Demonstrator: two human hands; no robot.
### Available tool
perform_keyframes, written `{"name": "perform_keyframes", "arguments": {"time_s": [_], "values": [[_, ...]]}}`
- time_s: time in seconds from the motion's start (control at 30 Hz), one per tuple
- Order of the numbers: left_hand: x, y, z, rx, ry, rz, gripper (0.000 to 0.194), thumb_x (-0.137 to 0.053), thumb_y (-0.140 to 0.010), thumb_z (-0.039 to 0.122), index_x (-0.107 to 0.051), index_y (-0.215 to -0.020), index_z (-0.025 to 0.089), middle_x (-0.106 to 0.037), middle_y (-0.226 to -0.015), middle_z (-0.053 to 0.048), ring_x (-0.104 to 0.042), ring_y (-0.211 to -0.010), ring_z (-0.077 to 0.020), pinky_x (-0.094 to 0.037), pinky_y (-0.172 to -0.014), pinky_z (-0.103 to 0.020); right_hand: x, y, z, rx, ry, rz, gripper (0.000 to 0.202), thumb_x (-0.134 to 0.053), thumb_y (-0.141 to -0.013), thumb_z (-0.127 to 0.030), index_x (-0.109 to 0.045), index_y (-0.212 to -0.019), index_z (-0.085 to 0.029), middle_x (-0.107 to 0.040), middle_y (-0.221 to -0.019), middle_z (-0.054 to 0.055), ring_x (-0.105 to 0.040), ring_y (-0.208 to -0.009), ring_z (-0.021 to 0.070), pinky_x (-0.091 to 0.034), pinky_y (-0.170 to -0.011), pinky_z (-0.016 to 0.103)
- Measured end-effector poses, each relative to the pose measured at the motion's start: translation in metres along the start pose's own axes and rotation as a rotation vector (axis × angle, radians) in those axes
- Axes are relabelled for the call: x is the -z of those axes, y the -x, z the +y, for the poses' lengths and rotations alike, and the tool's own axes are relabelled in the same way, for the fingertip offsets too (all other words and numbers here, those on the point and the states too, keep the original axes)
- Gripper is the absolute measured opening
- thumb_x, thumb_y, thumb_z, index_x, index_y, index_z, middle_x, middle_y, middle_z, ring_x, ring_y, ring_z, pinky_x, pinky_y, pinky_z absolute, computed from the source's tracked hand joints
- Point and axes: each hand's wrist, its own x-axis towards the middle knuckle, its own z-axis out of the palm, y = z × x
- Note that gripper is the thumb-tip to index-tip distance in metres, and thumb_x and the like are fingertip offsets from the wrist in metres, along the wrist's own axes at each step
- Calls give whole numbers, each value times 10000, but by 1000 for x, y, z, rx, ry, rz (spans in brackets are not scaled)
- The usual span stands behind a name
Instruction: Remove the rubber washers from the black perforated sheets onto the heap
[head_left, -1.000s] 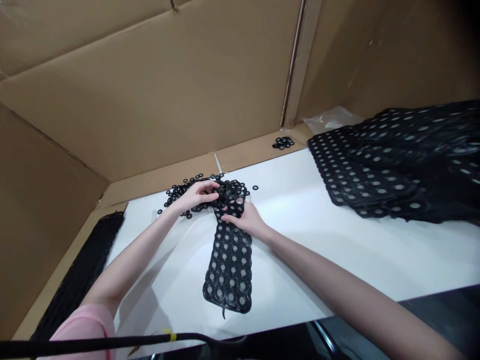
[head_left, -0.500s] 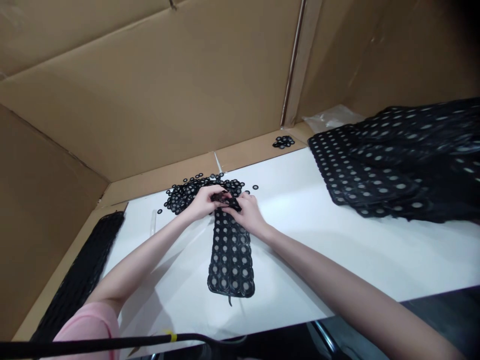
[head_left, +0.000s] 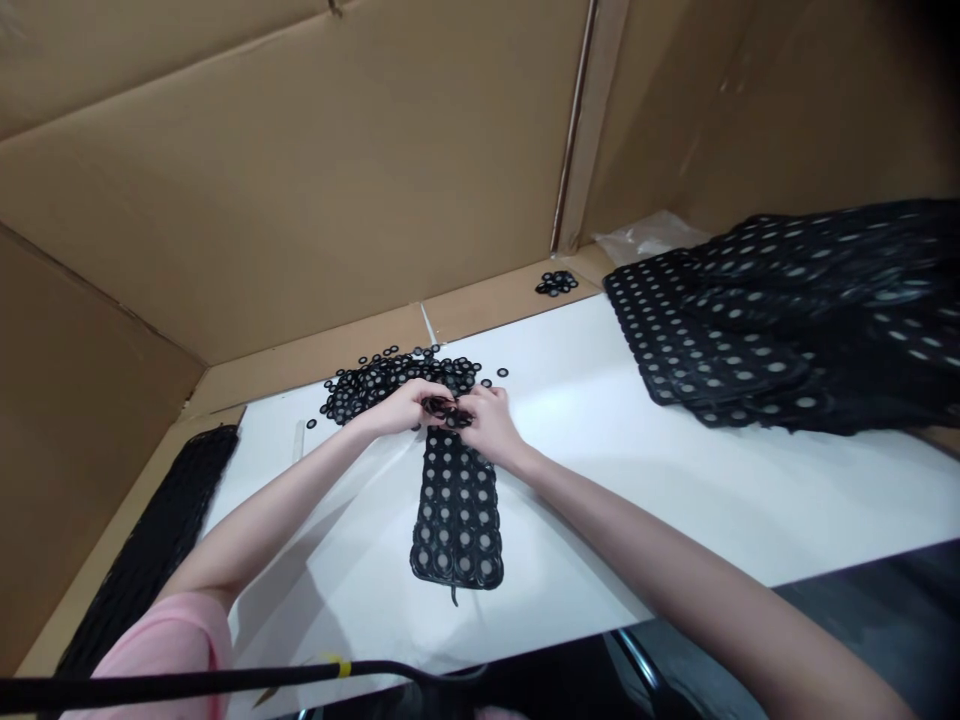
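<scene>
A long black sheet (head_left: pixel 456 515) with rows of round pale spots lies on the white table. At its far end my left hand (head_left: pixel 409 405) is closed on small black rings (head_left: pixel 442 408). My right hand (head_left: pixel 487 422) meets it there, its fingers pressed on the same cluster of rings. The fingertips partly hide what they grip. Just beyond both hands spreads a pile of loose black rings (head_left: pixel 360 385).
Stacked black spotted sheets (head_left: pixel 705 340) cover the right side. A black stack (head_left: pixel 161 530) lies at the left edge. A small ring heap (head_left: pixel 556 283) and clear plastic (head_left: pixel 649 237) sit near the cardboard wall (head_left: pixel 315 180). A black cable (head_left: pixel 187 688) crosses the foreground.
The view has shifted slightly, moving the scene a little left. Between my hands the cluster of rings shows more openly, and my left fingers have lowered a little.
</scene>
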Motion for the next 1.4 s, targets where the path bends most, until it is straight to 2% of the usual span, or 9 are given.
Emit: {"name": "perform_keyframes", "arguments": {"time_s": [0.2, 0.33, 0.43, 0.73, 0.9, 1.03, 1.17, 1.3, 1.4], "values": [[1, -2, 3, 75, 78, -5, 73, -594, -563, 130, -580, -632, 112, -532, -612, 28, -467, -591, -87, -364, -552, -191, 0, 0, -1, -3, 12, -1, 141, -601, -663, -139, -505, -565, -174, -590, -639, 19, -512, -780, 196, -250, -768, 356], [1, -5, 2, 130, 141, 42, 102, -624, -563, 166, -585, -641, 111, -546, -615, 20, -465, -581, -82, -373, -538, -190, -1, 0, 0, -37, -7, 14, 241, -636, -744, -289, -508, -574, -173, -583, -671, 24, -514, -776, 193, -258, -784, 361], [1, -8, 0, 171, 176, 72, 146, -646, -538, 190, -574, -641, 115, -549, -620, 17, -465, -582, -84, -376, -538, -193, -2, 0, 0, -82, -26, 27, 323, -664, -742, -372, -497, -553, -169, -561, -669, 24, -505, -748, 185, -266, -781, 361], [1, -12, -7, 258, 192, 58, 186, -689, -496, 193, -593, -640, 122, -567, -607, 22, -471, -566, -90, -365, -540, -208, -5, 1, 2, -74, -33, 44, 313, -641, -754, -407, -547, -577, -167, -571, -648, 25, -508, -724, 183, -255, -763, 362], [2, -10, -7, 255, 184, 31, 208, -708, -521, 228, -602, -659, 116, -555, -600, 21, -471, -563, -93, -337, -529, -207, -4, 1, 2, -86, -35, 45, 286, -641, -738, -402, -568, -591, -168, -576, -649, 23, -510, -711, 181, -245, -749, 352], [4, -5, 3, 228, 169, -3, 214, -732, -575, 252, -615, -691, 115, -569, -632, 17, -492, -605, -99, -368, -574, -214, -4, 2, 1, -92, -39, 46, 232, -640, -728, -364, -590, -617, -167, -593, -685, 32, -513, -723, 185, -239, -758, 350], [-5, -4, 10, 110, 89, 14, 262, -777, -569, 256, -604, -710, 120, -557, -681, 26, -493, -673, -101, -387, -652, -217, -4, 1, 1, -95, -46, 40, 126, -600, -710, -276, -614, -642, -172, -580, -646, 20, -518, -733, 190, -229, -750, 343], [-13, -4, 3, 75, 111, 87, 302, -765, -606, 329, -580, -695, 107, -531, -662, 23, -465, -636, -94, -370, -638, -222, -3, 0, 2, -93, -61, 33, 107, -571, -688, -252, -605, -623, -173, -575, -624, 10, -514, -723, 182, -218, -735, 338], [-10, 1, -2, 96, 153, 6, 305, -731, -653, 365, -589, -697, 99, -538, -690, 4, -477, -656, -103, -377, -644, -227, -2, 0, 3, -79, -78, 20, 73, -575, -652, -212, -571, -592, -170, -571, -610, -6, -513, -730, 171, -217, -738, 332]]}}
